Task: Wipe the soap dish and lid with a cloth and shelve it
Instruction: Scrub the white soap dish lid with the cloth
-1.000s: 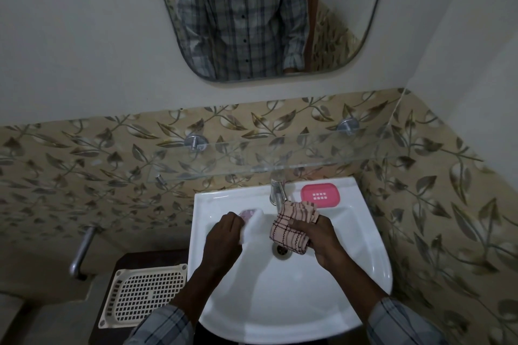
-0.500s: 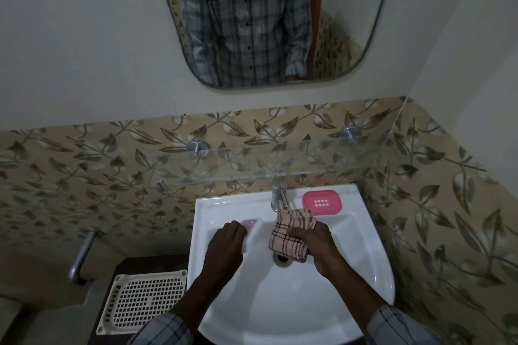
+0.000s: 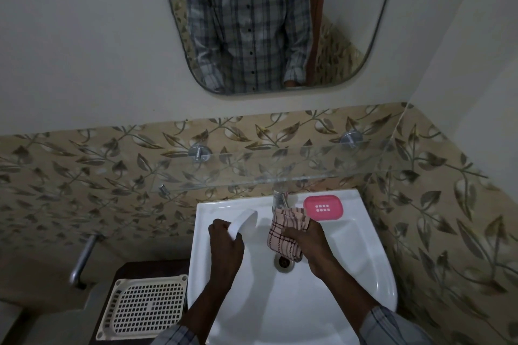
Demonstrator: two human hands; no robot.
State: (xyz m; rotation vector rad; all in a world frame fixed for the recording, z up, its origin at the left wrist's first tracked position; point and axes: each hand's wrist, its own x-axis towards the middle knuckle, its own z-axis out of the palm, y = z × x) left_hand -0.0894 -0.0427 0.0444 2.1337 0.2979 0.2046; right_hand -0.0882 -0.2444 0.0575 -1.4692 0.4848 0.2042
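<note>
Looking down through the head camera, I see the left hand [image 3: 224, 244] gripping the white lid [image 3: 244, 221] by its near end, fingers curled round it. The lid is tilted over the left part of the sink [image 3: 375, 274] bowl, with its rounded far end pointing toward the back ledge. The right hand [image 3: 305, 244] is closed on the bunched pink checked cloth [image 3: 283, 232], which hangs above the drain [image 3: 284, 261] and just in front of the tap [image 3: 280, 197]. Lid and cloth are near each other but apart, with a strip of white bowl showing between them.

The pink soap dish [image 3: 323, 207] sits flat on the sink's back right ledge, just beside the cloth's upper folds. I see only a small block of pale slots in its floor. To the left of the sink, a white perforated tray [image 3: 145, 308] lies on a dark stand [image 3: 131, 269], and only its grid base shows inside.

The glass shelf [image 3: 308, 168] runs along the tiled wall above the tap, and its front edge overhangs the sink's back ledge. The tiled side wall stands close to the sink's right rim. Both forearms cross the near rim into the bowl.
</note>
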